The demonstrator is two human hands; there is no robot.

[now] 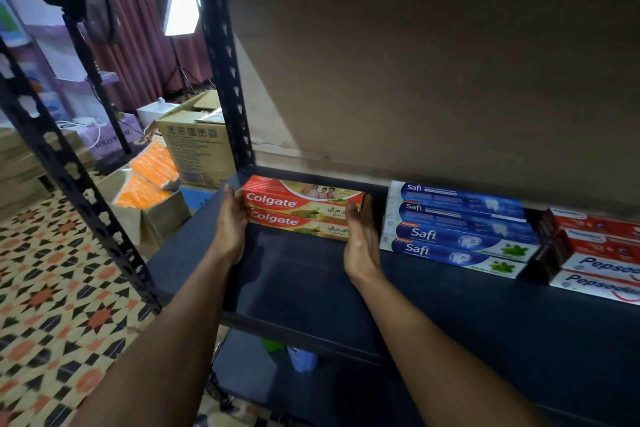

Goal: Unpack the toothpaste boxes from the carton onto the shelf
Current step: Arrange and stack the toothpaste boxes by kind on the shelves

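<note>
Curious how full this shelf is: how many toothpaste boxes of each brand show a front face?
Colgate: 2
Safi: 2
Pepsodent: 2
Total: 6. Tops of more Safi and Pepsodent boxes show behind these.

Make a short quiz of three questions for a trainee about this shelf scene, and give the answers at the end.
1. True or false: the Colgate boxes stand upright on end on the shelf.
2. Choose one: where do the left hand and the right hand touch the Colgate boxes? A) both on top; B) one at each end; C) nowhere.
3. Fill in: the blue boxes just to the right of the Colgate boxes carry the brand name ____.

Key: 1 false, they lie flat and are stacked; 2 B; 3 Safi.
</note>
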